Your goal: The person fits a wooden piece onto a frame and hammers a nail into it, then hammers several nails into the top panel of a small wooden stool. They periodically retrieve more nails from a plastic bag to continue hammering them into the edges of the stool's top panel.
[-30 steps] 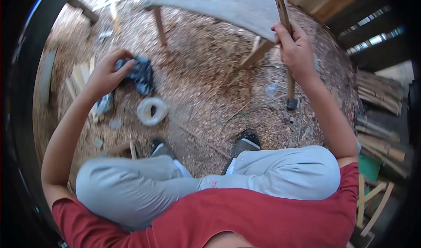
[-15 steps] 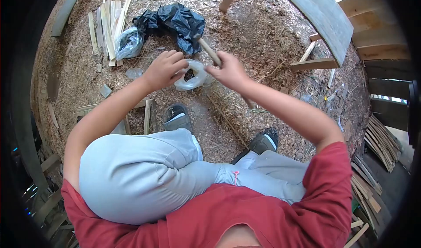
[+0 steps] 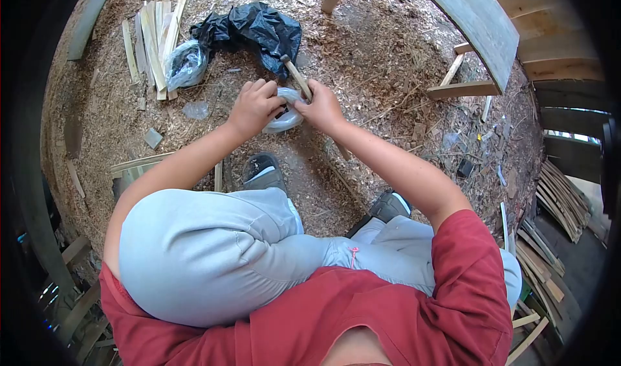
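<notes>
A clear plastic bag (image 3: 283, 126) stands on the ground between my hands, its mouth spread and dark contents partly visible inside. My left hand (image 3: 253, 109) is at the bag's left edge with fingers curled together; what they pinch, if anything, is hidden. On the other side, my right hand (image 3: 321, 109) is closed around a wooden stick (image 3: 297, 77) with a dark tip, which slants away from me. The thumb side of that hand meets the bag's right rim. The lower part of the stick shows below my wrist.
Beyond the bag lie a crumpled black plastic bag (image 3: 268, 33), another clear bag (image 3: 187, 65) and thin wood strips (image 3: 153, 42). A board-topped wooden stand (image 3: 469, 23) is at the upper right. Wood shavings cover the ground, and my shoes (image 3: 264, 172) are just below the bag.
Both hands have come closer together over the clear bag. My right hand and the stick have shifted left, and my left hand has moved slightly right and lower.
</notes>
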The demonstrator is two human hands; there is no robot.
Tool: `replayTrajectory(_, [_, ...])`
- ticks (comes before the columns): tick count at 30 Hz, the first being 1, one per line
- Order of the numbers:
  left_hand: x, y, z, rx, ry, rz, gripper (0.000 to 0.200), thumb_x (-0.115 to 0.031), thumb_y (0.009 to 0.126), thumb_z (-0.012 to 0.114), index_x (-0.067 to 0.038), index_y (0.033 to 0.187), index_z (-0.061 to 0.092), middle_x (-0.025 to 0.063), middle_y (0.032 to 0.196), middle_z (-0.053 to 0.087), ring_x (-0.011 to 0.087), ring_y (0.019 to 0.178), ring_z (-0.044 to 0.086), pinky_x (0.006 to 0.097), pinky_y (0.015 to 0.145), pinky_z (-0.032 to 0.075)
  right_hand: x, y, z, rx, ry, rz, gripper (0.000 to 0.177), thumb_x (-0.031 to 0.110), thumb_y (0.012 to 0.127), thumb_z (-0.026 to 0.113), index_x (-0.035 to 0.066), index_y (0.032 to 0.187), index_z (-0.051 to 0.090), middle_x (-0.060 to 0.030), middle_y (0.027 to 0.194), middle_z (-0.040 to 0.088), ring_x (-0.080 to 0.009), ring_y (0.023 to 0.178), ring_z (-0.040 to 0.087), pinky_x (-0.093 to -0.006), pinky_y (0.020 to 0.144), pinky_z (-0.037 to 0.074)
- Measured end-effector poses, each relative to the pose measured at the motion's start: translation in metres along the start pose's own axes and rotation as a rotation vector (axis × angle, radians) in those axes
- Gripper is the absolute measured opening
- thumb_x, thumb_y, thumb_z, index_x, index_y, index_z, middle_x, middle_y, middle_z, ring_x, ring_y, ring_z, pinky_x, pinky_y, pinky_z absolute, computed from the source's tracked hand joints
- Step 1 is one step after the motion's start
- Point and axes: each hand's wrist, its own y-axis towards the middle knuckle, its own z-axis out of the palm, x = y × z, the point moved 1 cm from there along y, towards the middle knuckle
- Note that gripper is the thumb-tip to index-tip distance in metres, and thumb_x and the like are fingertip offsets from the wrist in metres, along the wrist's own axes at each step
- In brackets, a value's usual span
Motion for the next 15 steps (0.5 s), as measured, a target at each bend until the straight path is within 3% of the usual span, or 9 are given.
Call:
replayTrajectory(11, [0.005, -0.003, 0.006, 0.0, -0.042, -0.018, 0.014, -0.019, 0.081, 0.081, -0.013, 0.09, 0.073, 0.0032, 0.093, 0.058, 0.0256, 0.096, 0.058, 0.0417, 0.082, 0.043, -0.004, -0.004, 0.0, -0.007, 0.006, -0.031, 0.032, 0.022, 0.08, 0.083, 0.0, 0.096, 0.066, -0.0217, 0.093, 0.071, -0.0408, 0.088, 0.07, -0.0472, 0.078, 0.056])
replayTrajectory(15, [0.02, 0.001, -0.002, 0.09, -0.148, 0.057, 0.017, -0.021, 0.085, 0.079, -0.012, 0.097, 0.072, 0.0059, 0.097, 0.059, 0.0272, 0.099, 0.058, 0.0432, 0.086, 0.042, 0.005, -0.004, -0.014, 0.017, 0.032, 0.001, 0.034, 0.025, 0.081, 0.083, 0.001, 0.1, 0.068, -0.0217, 0.095, 0.072, -0.0383, 0.09, 0.072, -0.0457, 0.08, 0.056])
